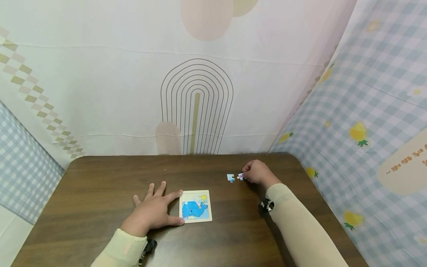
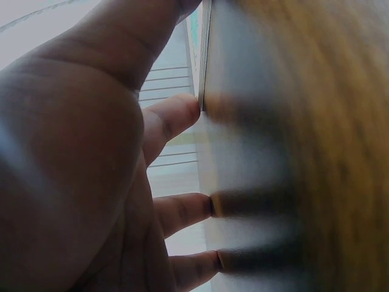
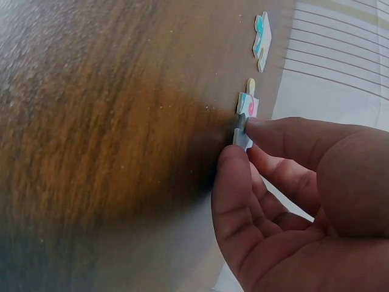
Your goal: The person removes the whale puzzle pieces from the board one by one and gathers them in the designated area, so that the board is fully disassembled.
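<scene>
A square jigsaw puzzle [image 1: 195, 210] with a blue whale and a yellow sun lies on the table inside a pale frame. My left hand [image 1: 151, 212] is spread on its left side, thumb and index fingertip touching the frame's corners. The left wrist view shows the other fingertips down on the tabletop. Farther back, my right hand [image 1: 257, 172] pinches a small puzzle piece [image 3: 248, 104] with a pink mark between thumb and fingers, low at the table surface. A second, light blue puzzle piece [image 1: 230, 177] lies just left of it, apart from the fingers.
The brown wooden table [image 1: 100, 185] has its far edge against a patterned cloth backdrop [image 1: 116, 100]. A blue checked cloth [image 1: 360, 92] hangs along the right side. Dark wrist devices sit at both sleeves.
</scene>
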